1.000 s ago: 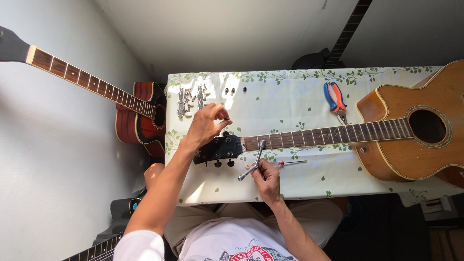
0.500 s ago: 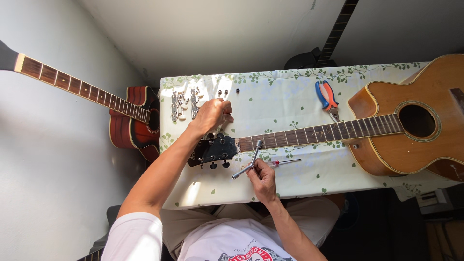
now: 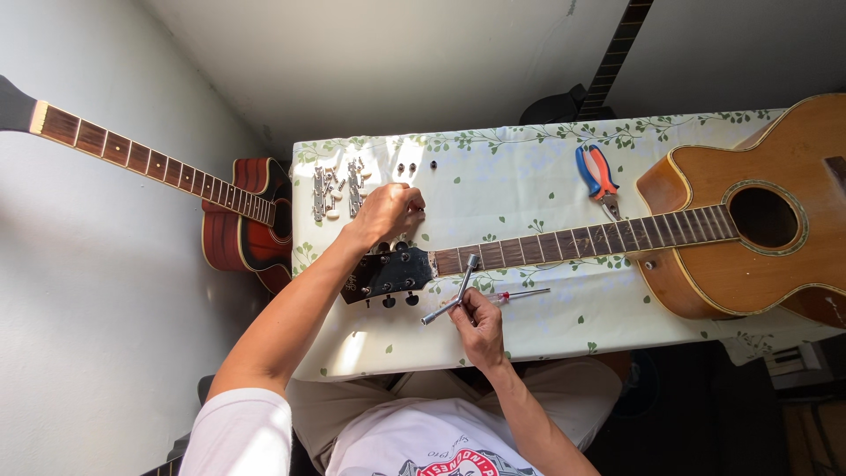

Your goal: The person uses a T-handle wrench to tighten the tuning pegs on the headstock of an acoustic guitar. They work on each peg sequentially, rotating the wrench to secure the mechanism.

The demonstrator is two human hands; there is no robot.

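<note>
L hand (image 3: 386,211) fingers curled, maybe pinching small part near black headstock (image 3: 388,273); R hand (image 3: 478,319) grips shiny metal T-wrench (image 3: 458,291).

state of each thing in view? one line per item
Acoustic guitar: flat across the table, no strings visible.
Black headstock: left hand at its upper edge.
T-shaped wrench: held in right hand.
Pliers: closed, lying untouched.
Red guitar: beside the table.

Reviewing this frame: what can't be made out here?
- Whatever the left hand pinches: its own fingers cover it, head view.
- Small metal parts: too small to identify.
- Acoustic guitar body: cut off by the right edge.
- T-shaped tool: partly hidden by the right hand.
</note>
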